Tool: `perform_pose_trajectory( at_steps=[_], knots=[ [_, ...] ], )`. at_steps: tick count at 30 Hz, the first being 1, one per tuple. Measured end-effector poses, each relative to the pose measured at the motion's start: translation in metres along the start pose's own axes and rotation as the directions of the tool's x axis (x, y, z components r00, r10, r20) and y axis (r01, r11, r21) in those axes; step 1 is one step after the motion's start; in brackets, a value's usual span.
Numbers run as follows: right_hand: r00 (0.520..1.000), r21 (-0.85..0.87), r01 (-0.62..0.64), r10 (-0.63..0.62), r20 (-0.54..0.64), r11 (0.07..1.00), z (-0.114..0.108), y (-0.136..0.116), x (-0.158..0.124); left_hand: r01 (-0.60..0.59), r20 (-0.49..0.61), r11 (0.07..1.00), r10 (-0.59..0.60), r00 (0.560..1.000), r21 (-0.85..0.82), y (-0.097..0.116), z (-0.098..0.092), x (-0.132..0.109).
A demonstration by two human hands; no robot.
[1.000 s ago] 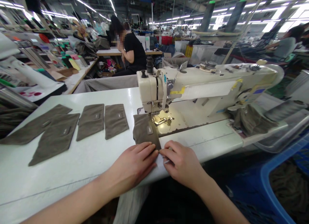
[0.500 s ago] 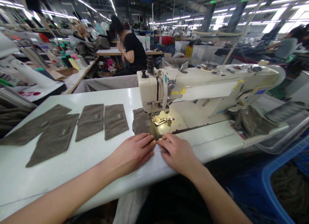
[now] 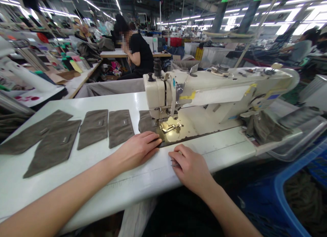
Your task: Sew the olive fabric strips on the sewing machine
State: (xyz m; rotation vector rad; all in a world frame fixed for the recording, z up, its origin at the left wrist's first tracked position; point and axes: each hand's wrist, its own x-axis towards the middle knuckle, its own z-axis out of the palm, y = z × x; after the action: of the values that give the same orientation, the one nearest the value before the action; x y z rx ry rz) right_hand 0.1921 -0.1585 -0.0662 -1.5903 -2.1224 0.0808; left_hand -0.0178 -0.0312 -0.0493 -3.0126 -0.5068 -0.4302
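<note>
A grey-brown fabric piece [image 3: 145, 120] with a small label lies on the sewing machine bed, left of the presser foot and partly under the machine head. My left hand [image 3: 143, 145] rests palm down at its near edge, fingers stretched out and flat, covering part of it. Apart from the fabric, my right hand [image 3: 190, 163] hovers low over the table's front edge with fingers curled. From those fingers stick the thin tips of a small pointed metal tool [image 3: 174, 163]; the rest of it is hidden. The sewing machine [image 3: 219, 87] stands just beyond both hands.
Several similar labelled fabric pieces [image 3: 121, 128] lie along the table's left side. Bunched fabric [image 3: 265, 128] sits right of the machine. A blue basket [image 3: 278, 189] with fabric stands at lower right. A co-worker [image 3: 140, 53] sits at a table behind.
My left hand has slid left, and the fabric piece has shifted left with it. My right hand has parted from the left, leaving a gap between them.
</note>
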Motion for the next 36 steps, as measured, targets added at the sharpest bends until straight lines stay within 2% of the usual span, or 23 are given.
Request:
perform_pose_trajectory(
  at_steps=[7,16,26,31,36],
  knots=[
    [0.999,-0.01,-0.025,0.025,0.028,1.0,-0.002,-0.001,-0.005,-0.008,-0.034,1.0,0.008,0.999,-0.006,-0.014,0.002,0.007],
    [1.0,0.001,-0.017,0.017,-0.006,1.0,0.0,-0.001,-0.005,0.02,-0.025,0.998,-0.021,0.999,-0.054,-0.031,0.002,0.014],
    [0.999,0.008,-0.012,0.012,-0.03,1.0,0.002,0.0,-0.005,0.053,0.01,0.999,-0.053,0.999,-0.006,-0.043,0.005,0.021],
    [0.998,-0.001,-0.004,0.004,-0.067,1.0,0.005,0.001,-0.006,0.052,-0.01,0.999,-0.052,0.999,-0.001,-0.045,0.006,0.022],
    [0.985,-0.011,0.004,-0.006,-0.171,1.0,0.014,0.001,-0.007,0.079,-0.034,0.997,-0.08,0.996,-0.026,-0.042,0.007,0.02]
  ],
)
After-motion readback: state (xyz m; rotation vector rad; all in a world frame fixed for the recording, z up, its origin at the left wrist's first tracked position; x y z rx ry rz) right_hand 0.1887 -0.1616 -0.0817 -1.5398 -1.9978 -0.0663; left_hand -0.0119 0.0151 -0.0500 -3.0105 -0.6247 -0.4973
